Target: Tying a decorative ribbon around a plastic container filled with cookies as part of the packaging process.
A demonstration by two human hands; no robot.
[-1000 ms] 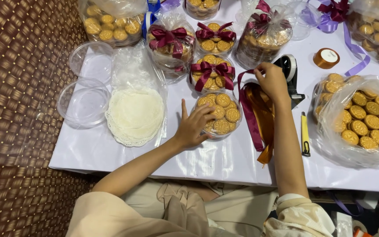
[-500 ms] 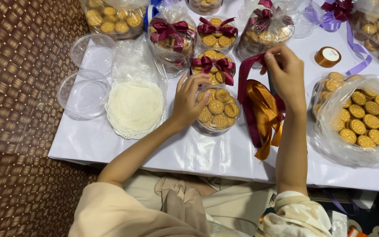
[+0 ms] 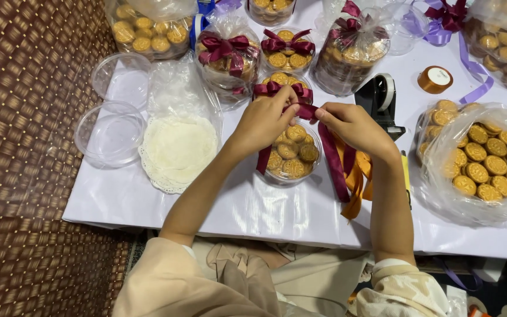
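A round clear tub of golden biscuits (image 3: 293, 158) stands on the white table (image 3: 253, 205) in front of me. My left hand (image 3: 263, 120) and my right hand (image 3: 353, 124) both pinch a dark red ribbon (image 3: 331, 155) stretched above the tub. One end hangs down the tub's left side, the other trails right over an orange ribbon (image 3: 356, 182). The ribbon's middle is hidden under my fingers.
Tubs tied with red bows (image 3: 228, 56) stand behind. A black tape dispenser (image 3: 378, 100) and an orange ribbon roll (image 3: 435, 79) sit right, with an open bag of biscuits (image 3: 482, 164). Left are paper doilies in plastic (image 3: 178, 149) and empty clear lids (image 3: 110, 134). A woven mat (image 3: 24, 147) lies beyond the table's left edge.
My right hand came left from the tape dispenser with the red ribbon. My left hand lifted off the tub and took hold of the ribbon too.
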